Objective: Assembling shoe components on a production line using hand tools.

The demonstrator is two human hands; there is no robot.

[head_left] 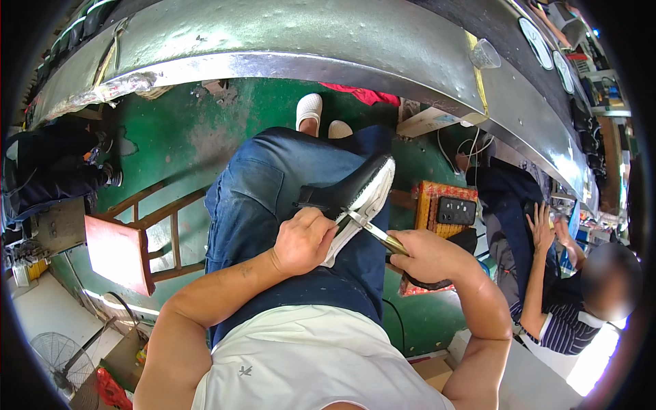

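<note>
At the centre of the frame my left hand [303, 240] is closed around a black shoe with a white sole [355, 195] that rests on my lap. Just right of it, my right hand [427, 254] is curled tight on a brass-handled tool [378, 234], its metal tip touching the sole. A wooden stool [130, 242] stands at left on the green floor [198, 130].
</note>
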